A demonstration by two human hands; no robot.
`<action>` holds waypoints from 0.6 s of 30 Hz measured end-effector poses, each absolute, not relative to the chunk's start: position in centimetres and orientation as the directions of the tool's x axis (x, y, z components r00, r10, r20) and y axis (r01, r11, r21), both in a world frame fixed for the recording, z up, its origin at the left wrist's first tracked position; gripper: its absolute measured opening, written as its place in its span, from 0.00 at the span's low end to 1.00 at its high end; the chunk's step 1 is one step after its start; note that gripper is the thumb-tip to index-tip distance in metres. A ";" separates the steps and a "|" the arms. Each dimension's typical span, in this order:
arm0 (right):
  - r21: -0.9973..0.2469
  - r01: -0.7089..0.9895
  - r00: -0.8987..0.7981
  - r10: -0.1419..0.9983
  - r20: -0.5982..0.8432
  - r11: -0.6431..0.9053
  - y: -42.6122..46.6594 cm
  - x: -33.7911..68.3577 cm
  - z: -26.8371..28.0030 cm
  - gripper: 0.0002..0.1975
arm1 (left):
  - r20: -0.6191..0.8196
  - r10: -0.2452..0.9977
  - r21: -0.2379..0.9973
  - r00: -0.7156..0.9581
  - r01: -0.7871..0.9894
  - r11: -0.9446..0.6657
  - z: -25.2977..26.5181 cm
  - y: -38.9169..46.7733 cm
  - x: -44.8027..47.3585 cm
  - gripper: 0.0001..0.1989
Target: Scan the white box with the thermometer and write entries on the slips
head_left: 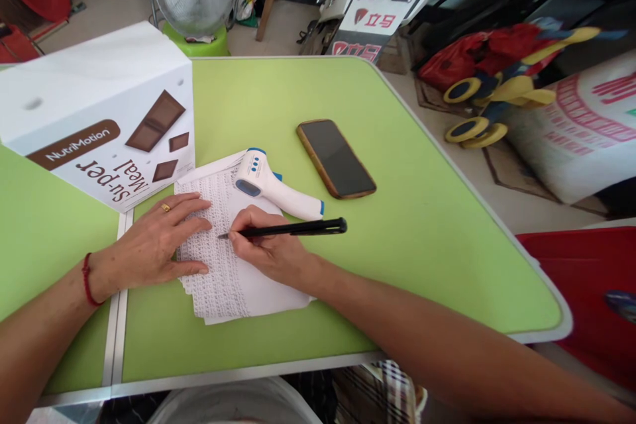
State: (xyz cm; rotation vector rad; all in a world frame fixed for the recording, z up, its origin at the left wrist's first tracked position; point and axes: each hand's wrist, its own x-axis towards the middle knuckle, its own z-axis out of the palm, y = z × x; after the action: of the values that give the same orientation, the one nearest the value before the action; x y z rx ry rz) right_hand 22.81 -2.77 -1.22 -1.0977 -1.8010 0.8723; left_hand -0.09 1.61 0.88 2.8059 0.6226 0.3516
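- Right grip [275,252] pinches the black pen [293,228] near its tip, over handwritten rows; can't tell if it's inking.
- Left grip [154,238] spread palm-down, fingers on the paper stack's [271,291] 9 o'clock side.
- I'd want firm left pressure, light pen, sheets squared.
- Stack: thin white paper, ragged edges, on the smooth green desk [422,245]; blank toward 4 o'clock.
- Thermometer [271,184]: white plastic, pistol-shaped, overlaps paper at 1 o'clock; probably worth shifting.
- Phone [338,159]: flat dark slab, brown case, 2 o'clock.
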 end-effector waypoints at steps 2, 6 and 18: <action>-0.865 0.327 -0.278 0.913 0.297 0.381 -2.8 22.9 -1.2 0.05 | 0.183 0.442 0.287 0.878 0.382 -0.878 0.9 1.6 -0.1 0.24; -0.872 0.315 -0.280 0.915 0.292 0.375 -2.8 22.8 -1.4 0.05 | 0.187 0.438 0.289 0.879 0.377 -0.880 0.8 1.5 0.0 0.23; -0.837 0.346 -0.277 0.898 0.342 0.425 -2.3 23.3 -1.2 0.05 | 0.153 0.455 0.299 0.877 0.398 -0.868 1.1 1.6 -0.2 0.23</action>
State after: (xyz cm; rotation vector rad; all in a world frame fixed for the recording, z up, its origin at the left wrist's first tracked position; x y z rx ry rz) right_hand 23.31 -2.26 -1.21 -1.0662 -1.8255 0.8141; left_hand -0.19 1.58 1.12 2.7892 0.6450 0.3188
